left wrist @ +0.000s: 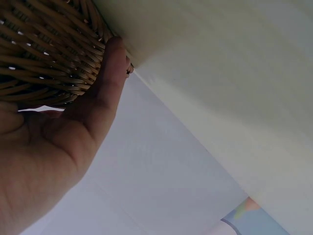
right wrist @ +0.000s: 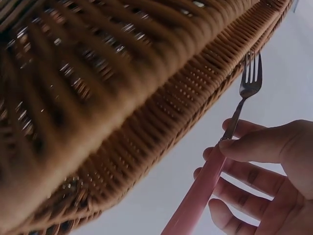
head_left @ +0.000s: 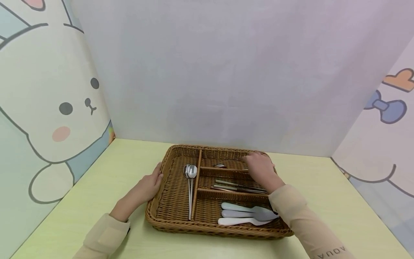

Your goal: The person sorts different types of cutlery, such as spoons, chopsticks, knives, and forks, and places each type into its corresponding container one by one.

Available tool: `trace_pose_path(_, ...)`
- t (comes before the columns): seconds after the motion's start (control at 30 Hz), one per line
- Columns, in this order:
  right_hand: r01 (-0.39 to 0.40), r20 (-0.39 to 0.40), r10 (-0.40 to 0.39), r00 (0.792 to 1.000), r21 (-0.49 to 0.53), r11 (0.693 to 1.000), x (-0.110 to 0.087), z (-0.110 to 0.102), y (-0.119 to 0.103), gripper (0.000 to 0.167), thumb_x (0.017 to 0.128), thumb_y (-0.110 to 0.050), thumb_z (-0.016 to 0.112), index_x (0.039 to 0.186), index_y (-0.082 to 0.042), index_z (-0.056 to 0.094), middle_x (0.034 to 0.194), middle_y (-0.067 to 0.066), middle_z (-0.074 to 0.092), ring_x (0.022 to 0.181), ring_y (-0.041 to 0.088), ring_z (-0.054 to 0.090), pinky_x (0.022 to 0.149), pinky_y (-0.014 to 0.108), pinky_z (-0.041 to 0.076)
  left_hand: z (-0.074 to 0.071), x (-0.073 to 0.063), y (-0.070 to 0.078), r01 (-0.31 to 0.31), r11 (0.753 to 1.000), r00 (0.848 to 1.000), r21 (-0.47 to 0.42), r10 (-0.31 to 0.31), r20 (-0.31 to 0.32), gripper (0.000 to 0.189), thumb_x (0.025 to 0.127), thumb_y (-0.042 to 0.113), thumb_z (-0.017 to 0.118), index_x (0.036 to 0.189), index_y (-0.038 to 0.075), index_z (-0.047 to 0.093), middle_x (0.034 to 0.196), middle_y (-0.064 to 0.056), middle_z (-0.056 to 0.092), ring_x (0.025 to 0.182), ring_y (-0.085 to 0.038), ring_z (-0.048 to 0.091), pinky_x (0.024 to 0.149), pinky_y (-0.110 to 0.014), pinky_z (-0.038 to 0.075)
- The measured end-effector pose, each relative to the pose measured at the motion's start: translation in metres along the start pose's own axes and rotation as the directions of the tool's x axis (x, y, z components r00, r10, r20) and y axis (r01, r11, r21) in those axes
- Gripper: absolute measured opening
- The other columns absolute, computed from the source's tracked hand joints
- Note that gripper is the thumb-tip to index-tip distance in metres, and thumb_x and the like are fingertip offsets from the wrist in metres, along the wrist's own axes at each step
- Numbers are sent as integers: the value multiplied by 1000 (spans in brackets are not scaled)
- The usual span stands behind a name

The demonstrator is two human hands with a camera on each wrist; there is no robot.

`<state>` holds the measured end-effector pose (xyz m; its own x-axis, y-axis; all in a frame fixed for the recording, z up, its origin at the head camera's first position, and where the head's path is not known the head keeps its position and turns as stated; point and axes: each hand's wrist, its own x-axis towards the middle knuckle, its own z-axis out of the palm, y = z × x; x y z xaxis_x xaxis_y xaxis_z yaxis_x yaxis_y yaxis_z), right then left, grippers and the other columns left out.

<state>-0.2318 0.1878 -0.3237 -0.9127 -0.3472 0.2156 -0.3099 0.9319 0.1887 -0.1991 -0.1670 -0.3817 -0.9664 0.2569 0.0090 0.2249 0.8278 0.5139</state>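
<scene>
A brown wicker cutlery basket [head_left: 173, 222] with compartments sits on the table. My left hand [head_left: 149, 185] is at its left side, with extended fingers [left wrist: 108, 78] resting along the outer wicker wall. Over the back right compartment, my right hand [head_left: 260, 169] pinches a fork [right wrist: 199, 193] by its pink handle between thumb and fingers. The fork's metal tines overlap the basket's rim in the right wrist view; in the head view the hand mostly hides it. A small shiny metal piece [head_left: 220, 166] shows in that back compartment.
Two long-handled metal spoons [head_left: 191, 187] lie in the left compartment. Several slim metallic utensils [head_left: 237, 187] fill the middle right one. In front lie utensils with pale handles [head_left: 231, 221]. A pale wall [head_left: 226, 90] stands close behind the basket on the yellowish table [head_left: 129, 162].
</scene>
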Motion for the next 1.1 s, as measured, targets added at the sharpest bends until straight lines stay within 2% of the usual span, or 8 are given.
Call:
trace_pose_path(0.1,-7,17,6,1000,38,999,5,4,-4,35,79,6,64,102,-19,71,96,6,68,84,26,64,61,45,53,0,0,1,5,1000,1000,-6,-5,12,55,101,18,30,143,-10,9,61,-8,49,61,-17,56,61,-34,43)
trace_pose_path(0.2,-23,48,19,999,89,996,11,8,-6,35,82,7,59,103,-19,71,98,7,69,78,26,64,53,44,52,-1,-1,1,7,1000,1000,-3,-7,10,55,101,18,31,143,-10,9,63,-9,52,61,-16,57,61,-34,43)
trace_pose_path(0.27,-43,77,33,996,122,992,15,11,-7,35,84,7,57,103,-18,71,100,8,69,74,25,64,51,44,51,0,-2,1,2,1000,1000,0,-2,1,55,101,18,31,142,-10,10,75,-19,59,67,-21,61,62,-35,45)
trace_pose_path(0.37,-63,113,45,993,160,985,19,16,-6,36,85,8,53,104,-17,71,103,8,68,72,24,63,44,35,46,0,-3,1,-5,1000,1000,4,5,-12,54,101,18,32,142,-11,12,94,-31,61,77,-31,64,66,-40,48)
trace_pose_path(0.53,-61,128,35,991,203,977,23,25,-2,37,84,10,52,103,-15,71,104,9,68,56,15,55,39,23,23,1,-2,1,-17,1000,999,13,18,-28,53,101,17,32,142,-11,13,114,-37,54,93,-40,62,75,-46,50)
trace_pose_path(0.7,-56,130,25,991,246,968,25,32,3,31,84,7,54,98,-14,73,102,10,68,47,11,45,39,22,22,1,-1,1,-16,1000,1000,9,16,-23,53,101,17,32,142,-11,13,107,-34,57,87,-36,64,68,-41,48)
trace_pose_path(0.93,-86,173,36,984,296,951,28,36,5,29,84,5,55,95,-15,74,107,10,67,49,12,50,40,23,26,0,0,0,5,1000,1000,7,-5,-1,54,101,19,30,143,-10,10,72,-15,58,72,-24,63,64,-36,45)
trace_pose_path(1.1,-127,207,51,977,371,920,28,38,6,31,83,8,54,94,-13,74,110,14,65,53,14,52,42,23,27,0,0,1,-3,1000,1000,8,3,-8,54,101,17,31,142,-11,11,84,-26,62,70,-24,63,62,-36,45)
